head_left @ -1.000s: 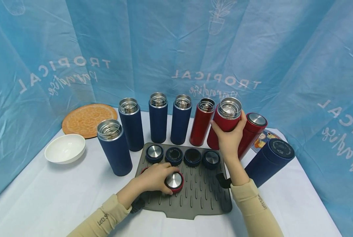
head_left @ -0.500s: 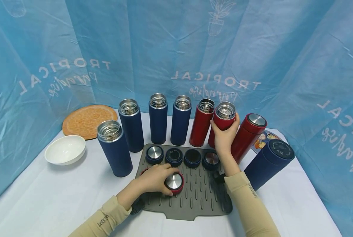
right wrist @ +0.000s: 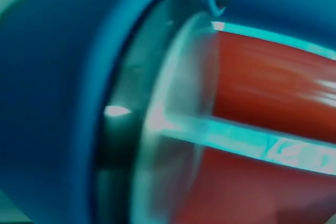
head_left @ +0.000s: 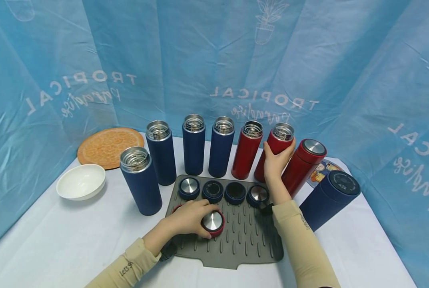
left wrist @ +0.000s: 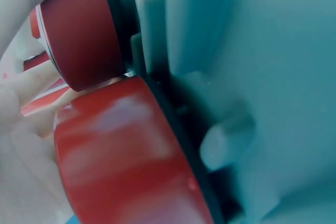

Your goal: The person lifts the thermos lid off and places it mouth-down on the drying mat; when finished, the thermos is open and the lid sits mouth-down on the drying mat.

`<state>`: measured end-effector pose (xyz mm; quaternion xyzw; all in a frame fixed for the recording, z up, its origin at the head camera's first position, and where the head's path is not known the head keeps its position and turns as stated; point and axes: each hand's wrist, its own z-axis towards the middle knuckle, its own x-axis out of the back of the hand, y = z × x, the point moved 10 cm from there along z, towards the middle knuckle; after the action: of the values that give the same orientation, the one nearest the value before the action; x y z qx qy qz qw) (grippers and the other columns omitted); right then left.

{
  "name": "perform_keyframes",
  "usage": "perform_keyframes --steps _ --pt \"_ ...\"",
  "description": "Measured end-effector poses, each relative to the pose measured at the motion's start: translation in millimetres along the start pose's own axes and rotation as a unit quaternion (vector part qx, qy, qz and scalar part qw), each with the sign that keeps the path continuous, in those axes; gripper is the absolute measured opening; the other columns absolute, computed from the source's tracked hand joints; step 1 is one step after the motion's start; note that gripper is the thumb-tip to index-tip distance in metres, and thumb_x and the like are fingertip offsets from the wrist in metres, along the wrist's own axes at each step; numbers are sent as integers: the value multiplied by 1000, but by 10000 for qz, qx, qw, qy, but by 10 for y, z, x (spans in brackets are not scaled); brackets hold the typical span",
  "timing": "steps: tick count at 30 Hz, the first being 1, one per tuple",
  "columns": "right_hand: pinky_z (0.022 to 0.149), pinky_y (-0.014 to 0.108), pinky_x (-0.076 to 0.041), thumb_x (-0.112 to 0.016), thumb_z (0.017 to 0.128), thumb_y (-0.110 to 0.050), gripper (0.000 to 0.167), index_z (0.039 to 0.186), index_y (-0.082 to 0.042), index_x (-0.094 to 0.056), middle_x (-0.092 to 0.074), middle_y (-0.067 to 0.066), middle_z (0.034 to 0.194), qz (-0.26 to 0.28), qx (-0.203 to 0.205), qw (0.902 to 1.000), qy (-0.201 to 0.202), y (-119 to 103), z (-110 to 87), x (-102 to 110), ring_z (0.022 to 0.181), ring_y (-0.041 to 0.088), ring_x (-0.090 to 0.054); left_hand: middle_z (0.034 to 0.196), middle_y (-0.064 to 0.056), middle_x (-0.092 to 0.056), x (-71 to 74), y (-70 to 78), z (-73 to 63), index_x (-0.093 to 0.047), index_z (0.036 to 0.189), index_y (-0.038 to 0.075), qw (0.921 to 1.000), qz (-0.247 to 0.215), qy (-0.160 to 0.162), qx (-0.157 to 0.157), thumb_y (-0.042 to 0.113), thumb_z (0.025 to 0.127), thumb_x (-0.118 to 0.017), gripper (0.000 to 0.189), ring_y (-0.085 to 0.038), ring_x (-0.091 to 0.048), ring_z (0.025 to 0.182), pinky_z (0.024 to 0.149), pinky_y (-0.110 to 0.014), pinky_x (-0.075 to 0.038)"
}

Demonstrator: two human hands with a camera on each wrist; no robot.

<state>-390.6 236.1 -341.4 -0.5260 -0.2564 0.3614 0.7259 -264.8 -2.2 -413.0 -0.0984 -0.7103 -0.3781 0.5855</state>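
In the head view my left hand is on the dark ribbed mat, its thumb and fingers around a red lid with a brushed steel top. The left wrist view has two red lids side by side, an upper one with a fingertip on it and a nearer one; a palm lies behind them. My right hand grips an uncapped red thermos bottle in the back row, its steel mouth upward. Just left of it stands another uncapped red thermos bottle.
Several blue lids, one of them steel-topped, line the back of the mat. Uncapped blue thermos bottles stand behind and left. At right are capped red and blue bottles. A white bowl and orange round mat sit left.
My right hand has lowered the uncapped red bottle into the back row beside the other red one, then shifted slightly right. My left hand keeps its place on the red lid.
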Motion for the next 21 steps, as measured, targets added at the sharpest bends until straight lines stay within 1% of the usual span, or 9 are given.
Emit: perform_keyframes --steps 3,6,10,13,16,18,21 --pt "105 38 -29 -71 81 -19 86 146 -19 -15 -26 5 145 -4 -52 10000 -13 35 23 -14 132 16 -27 110 -4 -59 5 2 -3 -55 126 14 10000 42 5 -15 40 64 -82 72 -18 -56 94 82 -39 -46" --pt "105 41 -30 -70 81 -17 85 146 -19 -16 -27 6 144 -21 -9 10000 -39 39 31 -24 131 18 -28 110 -4 -59 12 5 -4 -55 126 14 10000 33 17 -26 40 64 -82 73 -18 -57 94 82 -39 -46" --pt "105 41 -29 -71 81 -21 87 146 -23 -14 -25 4 146 -126 50 9999 -54 26 32 -16 133 16 -27 110 -5 -59 17 15 2 -55 126 13 10000 -19 12 -36 39 64 -82 73 -20 -57 95 81 -40 -47" --pt "108 42 -25 -72 79 -30 95 148 -28 -7 -16 -1 151 -226 53 9996 -152 -1 -1 -17 137 14 -17 111 -6 -59 21 25 2 -55 126 13 10000 -44 -11 -23 39 64 -82 73 -21 -57 95 81 -40 -47" --pt "110 45 -18 -71 79 -37 102 148 -33 3 -2 -6 154 -250 117 9990 -349 -69 -84 -25 140 12 -2 111 -5 -59 19 31 1 -55 127 12 10000 -54 -32 -11 38 64 -82 73 -21 -57 95 81 -40 -47" --pt "111 47 -13 -70 80 -40 102 147 -35 8 3 -9 154 -246 239 9982 -491 -141 -163 -29 140 9 4 111 -6 -58 15 27 1 -55 127 12 10000 -60 -40 -5 39 64 -82 73 -22 -56 95 81 -40 -47" --pt "112 49 -10 -67 82 -41 99 147 -35 8 5 -11 154 -304 557 9958 -660 -297 -295 -30 140 7 6 111 -6 -58 3 9 8 -54 127 13 10000 -61 -47 4 39 65 -82 73 -21 -56 96 82 -41 -46"
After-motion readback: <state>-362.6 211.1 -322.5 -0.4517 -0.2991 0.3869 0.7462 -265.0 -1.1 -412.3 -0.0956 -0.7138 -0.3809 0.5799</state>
